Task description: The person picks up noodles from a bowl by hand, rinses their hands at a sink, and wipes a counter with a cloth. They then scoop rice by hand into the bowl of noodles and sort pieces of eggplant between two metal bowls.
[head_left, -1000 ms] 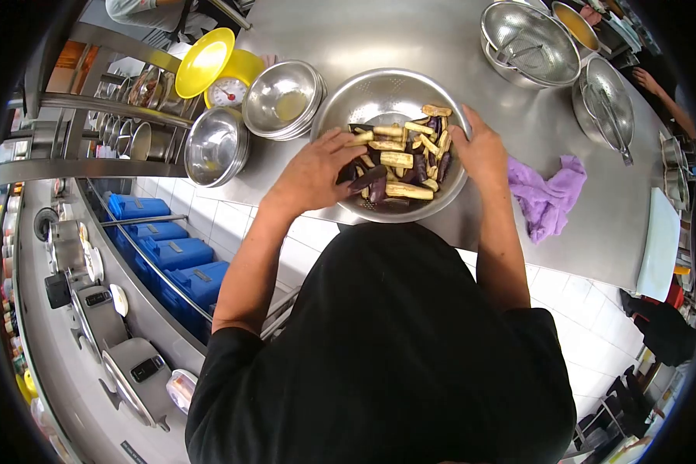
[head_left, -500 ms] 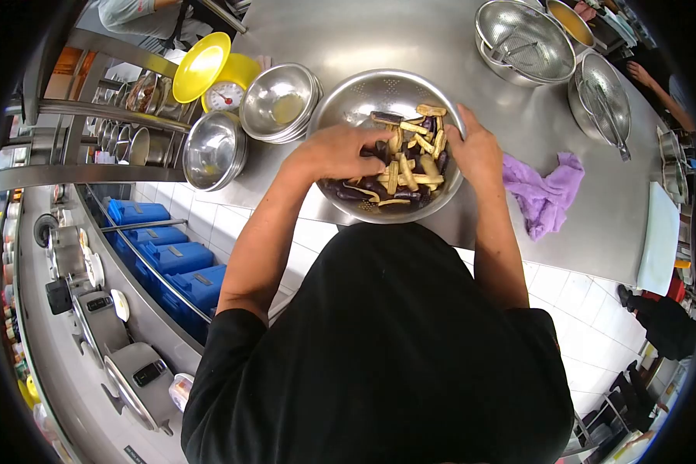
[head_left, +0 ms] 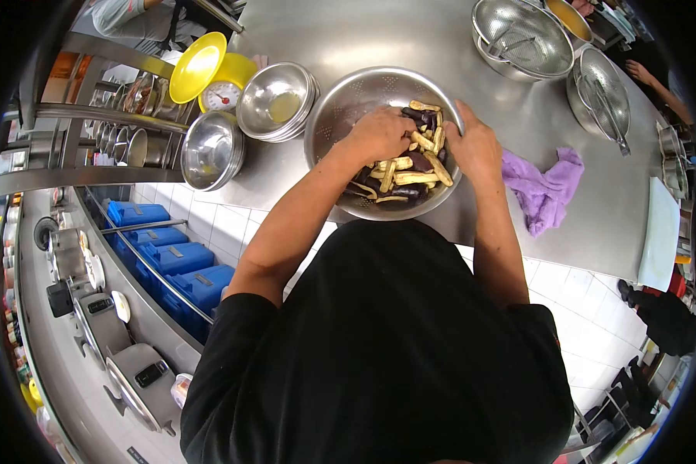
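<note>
A large perforated metal bowl (head_left: 340, 100) stands near the front edge of the steel table. Dark-skinned, pale-fleshed eggplant strips (head_left: 416, 177) lie in its right and lower parts. My left hand (head_left: 383, 134) is inside the bowl on the upper part of the strips; its fingertips are hidden among them. My right hand (head_left: 475, 147) grips the bowl's right rim, thumb toward the inside and fingers over the edge.
Stacked metal bowls (head_left: 277, 102) and a yellow scale (head_left: 223, 94) stand on the left. Right of the bowl lies a purple cloth (head_left: 545, 189). Metal strainers (head_left: 522, 39) are at the back right. A co-worker's hand (head_left: 639, 72) shows at the far right.
My left hand has moved right and away from me, deeper over the eggplant strips. Some strips have shifted, and the bowl's left side is barer. My right hand has stayed on the rim.
</note>
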Available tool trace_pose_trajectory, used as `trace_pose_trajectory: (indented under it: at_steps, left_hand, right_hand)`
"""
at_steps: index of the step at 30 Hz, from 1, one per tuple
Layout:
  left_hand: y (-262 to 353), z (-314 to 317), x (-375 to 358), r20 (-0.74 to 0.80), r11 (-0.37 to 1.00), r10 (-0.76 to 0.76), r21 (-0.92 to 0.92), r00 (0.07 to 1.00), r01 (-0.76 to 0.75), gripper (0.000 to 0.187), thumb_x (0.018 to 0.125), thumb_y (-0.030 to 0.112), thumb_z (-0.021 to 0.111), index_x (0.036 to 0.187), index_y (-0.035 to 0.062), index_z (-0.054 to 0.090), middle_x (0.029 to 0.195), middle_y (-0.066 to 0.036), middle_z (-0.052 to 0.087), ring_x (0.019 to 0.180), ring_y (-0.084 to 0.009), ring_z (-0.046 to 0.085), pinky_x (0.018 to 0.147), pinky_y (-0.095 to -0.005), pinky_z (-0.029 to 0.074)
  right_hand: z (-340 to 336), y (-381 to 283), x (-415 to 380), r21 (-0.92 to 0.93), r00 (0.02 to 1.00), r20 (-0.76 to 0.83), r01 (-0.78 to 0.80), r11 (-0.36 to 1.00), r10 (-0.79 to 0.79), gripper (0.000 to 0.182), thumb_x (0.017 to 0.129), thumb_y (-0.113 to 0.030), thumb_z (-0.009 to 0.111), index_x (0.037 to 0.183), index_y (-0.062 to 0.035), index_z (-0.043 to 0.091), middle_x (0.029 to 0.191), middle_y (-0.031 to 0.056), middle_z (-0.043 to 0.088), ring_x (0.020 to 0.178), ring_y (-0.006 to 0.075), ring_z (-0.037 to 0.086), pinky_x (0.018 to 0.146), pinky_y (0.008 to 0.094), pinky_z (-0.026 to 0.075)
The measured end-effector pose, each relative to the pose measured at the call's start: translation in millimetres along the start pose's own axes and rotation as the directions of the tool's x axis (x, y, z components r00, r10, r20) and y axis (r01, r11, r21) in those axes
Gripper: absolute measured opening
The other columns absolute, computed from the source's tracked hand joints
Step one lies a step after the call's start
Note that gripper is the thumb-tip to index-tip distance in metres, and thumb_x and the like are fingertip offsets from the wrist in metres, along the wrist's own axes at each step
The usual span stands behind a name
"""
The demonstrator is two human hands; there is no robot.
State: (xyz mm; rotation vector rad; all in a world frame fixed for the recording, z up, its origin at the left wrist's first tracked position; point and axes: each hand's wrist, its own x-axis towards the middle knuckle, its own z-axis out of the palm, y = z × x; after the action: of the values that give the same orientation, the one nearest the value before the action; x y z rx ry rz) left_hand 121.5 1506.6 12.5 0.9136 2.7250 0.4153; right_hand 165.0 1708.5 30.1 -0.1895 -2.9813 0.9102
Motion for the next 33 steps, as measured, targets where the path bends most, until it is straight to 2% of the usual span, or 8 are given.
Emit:
trace_pose_trajectory:
  at_steps: [6,10,14,20,24,25,28,33]
  left_hand:
    - [1,-41,-36,-0.099,0.898,-0.189,-0.419,0.977,0.131,0.027,0.084,0.018,0.065,0.109,0.0085,0.070,0.106,-0.012,0.068,0.101,-0.0295,0.065,0.087,-0.0405,0.052]
    - [14,-59,-55,-0.321,0.941,-0.122,-0.339,0.939,0.006,0.024,0.085,0.010,0.065,0.108,0.0087,0.071,0.105,-0.010,0.069,0.095,-0.0293,0.067,0.084,-0.0374,0.053]
    - [36,-77,-53,-0.287,0.887,-0.120,-0.461,0.951,-0.027,0.024,0.088,0.006,0.064,0.112,0.0079,0.070,0.107,-0.007,0.070,0.099,-0.0174,0.066,0.086,-0.0302,0.053]
    - [37,-76,-33,-0.378,0.475,-0.209,-0.845,0.902,-0.244,0.025,0.096,0.002,0.058,0.120,0.0023,0.065,0.112,-0.001,0.069,0.105,-0.0083,0.062,0.092,-0.0277,0.049]
    - [43,-50,-27,-0.167,0.921,0.205,-0.301,0.964,-0.248,0.031,0.088,0.019,0.069,0.117,0.0097,0.068,0.112,-0.008,0.070,0.107,-0.0263,0.065,0.097,-0.0394,0.049]
    - [44,-30,-24,-0.307,0.883,0.323,-0.243,0.895,-0.401,0.031,0.084,0.027,0.071,0.111,0.0124,0.070,0.109,-0.012,0.068,0.108,-0.0328,0.062,0.099,-0.0433,0.047]
    - [38,-20,-29,-0.068,0.909,0.379,-0.156,0.923,-0.386,0.025,0.086,0.027,0.069,0.106,0.0121,0.071,0.108,-0.010,0.068,0.110,-0.0303,0.061,0.098,-0.0413,0.047]
    - [-44,-95,-56,-0.277,0.905,-0.238,-0.411,0.931,0.109,0.028,0.094,0.029,0.066,0.118,0.0170,0.070,0.113,-0.004,0.073,0.100,-0.0157,0.069,0.086,-0.0310,0.054]
  right_hand:
    - [-3,17,-3,0.057,0.984,-0.156,0.096,0.994,-0.087,0.046,0.092,-0.037,0.063,0.130,-0.0106,0.061,0.101,0.0192,0.070,0.089,0.0374,0.068,0.080,0.0488,0.052]
    - [-36,-10,-13,0.227,0.960,-0.211,0.229,0.947,-0.182,0.046,0.091,-0.034,0.068,0.129,-0.0096,0.062,0.095,0.0140,0.069,0.082,0.0326,0.068,0.073,0.0436,0.053]
    - [-42,-32,-12,0.495,0.936,0.060,0.273,0.825,-0.346,0.048,0.092,-0.029,0.069,0.136,-0.0133,0.058,0.099,0.0114,0.070,0.078,0.0251,0.069,0.069,0.0373,0.052]
    - [-63,-31,6,0.677,0.959,-0.034,0.231,0.699,-0.283,0.042,0.096,-0.024,0.061,0.138,-0.0184,0.058,0.089,0.0019,0.071,0.071,0.0107,0.060,0.067,0.0263,0.051]
    - [-65,-4,14,0.701,0.984,-0.090,0.172,0.692,-0.153,0.026,0.095,-0.024,0.063,0.117,-0.0121,0.069,0.083,0.0002,0.067,0.062,0.0061,0.050,0.058,0.0236,0.044]
    - [-63,1,14,0.692,0.987,-0.096,0.162,0.704,-0.132,0.024,0.095,-0.024,0.063,0.113,-0.0105,0.069,0.081,0.0001,0.066,0.061,0.0056,0.050,0.057,0.0231,0.043]
    - [-62,19,14,0.669,0.996,-0.077,0.092,0.737,-0.055,0.022,0.096,-0.026,0.063,0.106,-0.0064,0.068,0.077,-0.0007,0.062,0.059,0.0041,0.047,0.053,0.0214,0.038]
    - [-59,71,2,0.682,0.995,0.054,-0.095,0.725,0.081,0.028,0.095,-0.033,0.066,0.100,-0.0063,0.069,0.072,0.0000,0.059,0.056,0.0044,0.045,0.052,0.0218,0.036]
